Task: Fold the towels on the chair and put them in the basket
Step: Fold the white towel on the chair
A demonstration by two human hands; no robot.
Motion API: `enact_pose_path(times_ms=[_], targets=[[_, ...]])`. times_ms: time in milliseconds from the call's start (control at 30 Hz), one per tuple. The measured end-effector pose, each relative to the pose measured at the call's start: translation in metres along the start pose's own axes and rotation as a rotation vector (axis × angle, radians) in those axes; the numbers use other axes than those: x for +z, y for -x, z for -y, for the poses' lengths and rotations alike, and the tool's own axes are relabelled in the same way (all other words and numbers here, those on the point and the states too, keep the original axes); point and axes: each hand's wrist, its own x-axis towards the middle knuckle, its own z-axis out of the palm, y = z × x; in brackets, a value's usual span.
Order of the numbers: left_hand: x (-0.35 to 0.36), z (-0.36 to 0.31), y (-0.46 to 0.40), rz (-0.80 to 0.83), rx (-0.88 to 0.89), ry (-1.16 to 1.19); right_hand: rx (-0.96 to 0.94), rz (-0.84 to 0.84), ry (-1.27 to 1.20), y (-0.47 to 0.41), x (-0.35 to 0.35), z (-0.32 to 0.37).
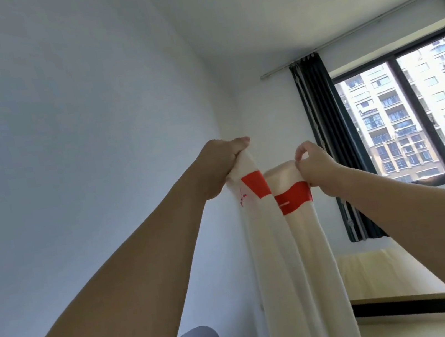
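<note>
Two hands are lifting a towel (286, 245) high, left hand (215, 166) and right hand (317, 166) each pinching a top corner, probably letting it hang straight for folding.

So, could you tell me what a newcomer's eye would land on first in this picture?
First the white towel with its red band, held up at centre and hanging in two long folds. The left hand and right hand each grip a top corner, arms outstretched. Then the bright window at right, flanked by a dark curtain.
</note>
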Motion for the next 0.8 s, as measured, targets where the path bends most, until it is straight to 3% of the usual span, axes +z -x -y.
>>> enact_pose_path(times_ms=[167,333,433,800], targets=[[-0.017,-0.006,0.001,-0.041,-0.025,-0.272,-0.027,0.137,-0.1,0.02,-0.007,0.029],[-0.009,-0.015,0.002,-0.143,-0.037,-0.318,-0.027,0.44,-0.391,0.038,-0.009,0.036],[-0.006,-0.019,0.002,-0.191,-0.049,-0.324,-0.079,0.49,-0.334,0.042,-0.01,0.039],[-0.004,-0.024,0.014,-0.13,-0.026,-0.344,-0.144,0.175,-0.165,0.041,-0.001,0.053]])
